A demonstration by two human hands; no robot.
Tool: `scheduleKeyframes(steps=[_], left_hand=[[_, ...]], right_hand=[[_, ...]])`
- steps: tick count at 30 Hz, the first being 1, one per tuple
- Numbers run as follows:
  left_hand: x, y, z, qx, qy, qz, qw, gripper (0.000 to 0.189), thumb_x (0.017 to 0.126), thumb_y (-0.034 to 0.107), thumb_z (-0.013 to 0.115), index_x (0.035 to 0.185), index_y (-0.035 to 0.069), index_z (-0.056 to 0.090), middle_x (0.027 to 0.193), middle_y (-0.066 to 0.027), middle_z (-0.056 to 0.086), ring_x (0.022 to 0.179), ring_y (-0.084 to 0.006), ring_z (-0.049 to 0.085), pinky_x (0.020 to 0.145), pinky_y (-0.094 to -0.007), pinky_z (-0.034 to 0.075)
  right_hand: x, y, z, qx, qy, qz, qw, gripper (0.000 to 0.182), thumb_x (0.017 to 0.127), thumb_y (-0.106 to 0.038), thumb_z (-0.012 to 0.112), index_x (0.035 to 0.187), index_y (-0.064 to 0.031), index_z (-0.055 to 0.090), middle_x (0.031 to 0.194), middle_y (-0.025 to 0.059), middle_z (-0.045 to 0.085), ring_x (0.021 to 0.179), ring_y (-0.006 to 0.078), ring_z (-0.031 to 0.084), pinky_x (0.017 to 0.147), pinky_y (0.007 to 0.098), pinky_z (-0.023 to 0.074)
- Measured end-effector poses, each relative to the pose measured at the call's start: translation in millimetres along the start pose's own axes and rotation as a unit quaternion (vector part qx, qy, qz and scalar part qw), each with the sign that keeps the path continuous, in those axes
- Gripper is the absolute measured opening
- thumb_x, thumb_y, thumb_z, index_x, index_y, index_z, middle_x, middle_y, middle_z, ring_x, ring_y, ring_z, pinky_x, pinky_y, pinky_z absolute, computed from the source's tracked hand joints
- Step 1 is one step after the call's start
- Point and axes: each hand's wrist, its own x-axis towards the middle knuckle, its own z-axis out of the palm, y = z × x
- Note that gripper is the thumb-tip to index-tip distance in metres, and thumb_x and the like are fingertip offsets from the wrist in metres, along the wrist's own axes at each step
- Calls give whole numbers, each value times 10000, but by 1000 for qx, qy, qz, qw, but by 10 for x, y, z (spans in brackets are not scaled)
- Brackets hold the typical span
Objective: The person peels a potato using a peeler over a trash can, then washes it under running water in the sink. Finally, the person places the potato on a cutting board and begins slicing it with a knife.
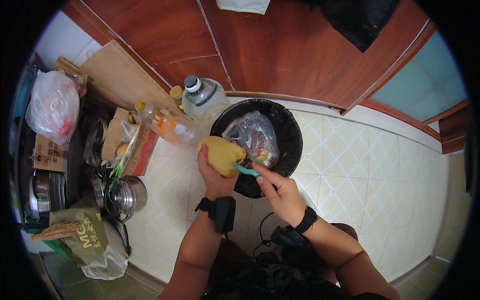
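Observation:
My left hand (214, 183) cups a large, smooth yellow fruit or vegetable (220, 153) from below and from its left side. In my right hand (280, 193) is a peeler (246, 171) with a light-blue handle, its head close against the right end of the yellow piece. Whether the blade touches the surface is hard to tell. Both hands are above the near left part of a round bin (294, 150) with a black liner. Inside the bin lies a clear plastic bag (258, 129), with pale yellowish scraps (267, 157) on or in it.
Behind the bin stands a large clear bottle (206, 99), with smaller plastic bottles (168, 122) to its left. A cardboard box (140, 152) and a lidded metal pot (127, 195) sit farther left, beside a loaded rack (75, 150). Reddish wooden panels (277, 56) rise beyond.

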Motion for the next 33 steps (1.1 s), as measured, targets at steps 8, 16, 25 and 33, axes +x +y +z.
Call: scheduleKeyframes(steps=[8, 16, 25, 33], left_hand=[[65, 28, 47, -28, 48, 3, 998, 489, 853, 489, 472, 1096, 69, 529, 1006, -130, 590, 996, -310, 554, 883, -519, 453], [-83, -65, 56, 28, -9, -73, 997, 520, 859, 534, 421, 1116, 102, 556, 1079, -97, 604, 1018, -273, 566, 845, -427, 487], [-162, -121, 126, 67, -11, -50, 996, 523, 850, 528, 426, 1102, 88, 551, 1051, -125, 602, 1006, -294, 570, 862, -464, 470], [-116, -74, 74, 29, 16, -40, 999, 515, 859, 505, 413, 1122, 85, 552, 1093, -138, 590, 1038, -301, 555, 866, -468, 465]], right_hand=[[-147, 46, 106, -23, -23, -45, 998, 330, 941, -144, 532, 1268, -101, 549, 695, -14, 549, 613, 57, 502, 580, 225, 447], [97, -5, -138, 81, 69, -10, 994, 314, 948, -135, 512, 1255, -87, 559, 690, -12, 530, 612, 62, 498, 563, 216, 430], [52, 52, 3, 23, 98, -64, 993, 314, 933, -109, 520, 1243, -73, 551, 803, 128, 601, 688, 169, 590, 633, 265, 470], [-43, 14, 45, 54, 80, -41, 994, 358, 945, -93, 497, 1303, -92, 510, 766, 10, 555, 642, 66, 492, 600, 222, 448]])
